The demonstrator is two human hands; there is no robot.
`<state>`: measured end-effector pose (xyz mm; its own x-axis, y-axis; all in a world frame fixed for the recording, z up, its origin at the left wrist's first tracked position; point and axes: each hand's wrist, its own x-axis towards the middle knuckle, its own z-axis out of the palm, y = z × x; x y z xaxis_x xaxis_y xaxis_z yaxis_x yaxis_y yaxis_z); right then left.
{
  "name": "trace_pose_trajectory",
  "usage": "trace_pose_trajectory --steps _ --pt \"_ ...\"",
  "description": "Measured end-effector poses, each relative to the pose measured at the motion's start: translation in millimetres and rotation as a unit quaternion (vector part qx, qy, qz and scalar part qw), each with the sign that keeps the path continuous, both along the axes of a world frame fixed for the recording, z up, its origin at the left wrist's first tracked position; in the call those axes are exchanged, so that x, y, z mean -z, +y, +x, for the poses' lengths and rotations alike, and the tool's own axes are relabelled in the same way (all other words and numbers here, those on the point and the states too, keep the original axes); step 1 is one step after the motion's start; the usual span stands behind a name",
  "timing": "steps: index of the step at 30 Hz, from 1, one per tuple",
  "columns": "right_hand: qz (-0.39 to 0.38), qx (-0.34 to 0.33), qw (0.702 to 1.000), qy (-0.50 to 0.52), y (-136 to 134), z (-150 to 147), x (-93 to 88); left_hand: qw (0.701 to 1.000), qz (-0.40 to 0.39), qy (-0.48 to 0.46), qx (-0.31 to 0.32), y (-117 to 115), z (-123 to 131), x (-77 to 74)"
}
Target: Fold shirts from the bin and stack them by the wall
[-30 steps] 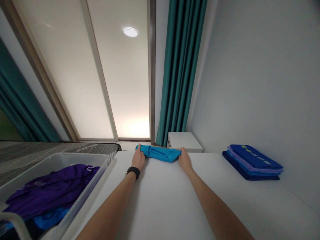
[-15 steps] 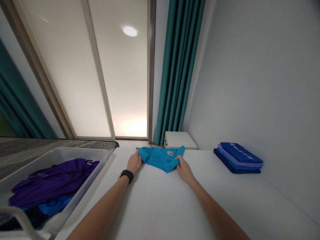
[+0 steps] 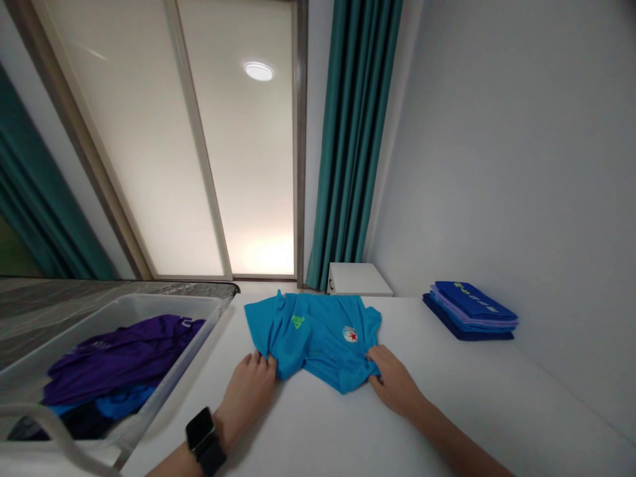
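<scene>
A bright blue T-shirt (image 3: 322, 331) lies partly spread across the white table (image 3: 318, 430), with a green logo and a white-and-red badge facing up. Its lower edge is bunched and uneven. My left hand (image 3: 252, 384), below a black watch on the wrist, has its fingers closed on the shirt's near left edge. At the near right edge, my right hand (image 3: 392, 381) pinches the fabric between thumb and fingers. Part of the fingertips of both hands is hidden by cloth or by the hands themselves.
To the left stands a white plastic bin (image 3: 173, 301) holding a purple garment (image 3: 119, 354) and blue and dark clothes. A stack of folded blue and lilac clothes (image 3: 470, 311) sits at the right by the wall. Behind the table are a white cabinet (image 3: 358, 278) and a teal curtain (image 3: 355, 146).
Both hands have come nearer to me, pulling the T-shirt's near edge along. The shirt is now spread wider, and its green logo has come into view.
</scene>
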<state>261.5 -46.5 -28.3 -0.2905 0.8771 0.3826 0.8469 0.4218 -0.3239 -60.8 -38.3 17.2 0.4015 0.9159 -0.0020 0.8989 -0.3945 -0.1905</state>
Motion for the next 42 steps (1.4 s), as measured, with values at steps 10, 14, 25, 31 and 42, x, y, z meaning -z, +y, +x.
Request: trace_pose_trajectory --steps 10,14,25,31,42 --pt "0.014 -0.011 0.999 -0.042 -7 23 -38.7 0.992 0.055 -0.05 0.106 4 1 -44.0" --pt "-0.047 0.027 0.999 0.001 13 8 -67.2 0.973 0.059 -0.141 0.175 37 14 -23.6" --pt "-0.129 -0.078 0.984 -0.096 48 -67 -12.1 0.909 0.038 -0.407 0.079 87 -8 37.5" --pt "-0.152 -0.068 0.978 -0.123 44 -38 -10.1 0.927 0.035 -0.361 0.092 90 -20 45.5" --pt "-0.141 0.009 0.98 -0.139 21 -1 -0.2 0.99 0.059 -0.125 -0.013 53 13 33.1"
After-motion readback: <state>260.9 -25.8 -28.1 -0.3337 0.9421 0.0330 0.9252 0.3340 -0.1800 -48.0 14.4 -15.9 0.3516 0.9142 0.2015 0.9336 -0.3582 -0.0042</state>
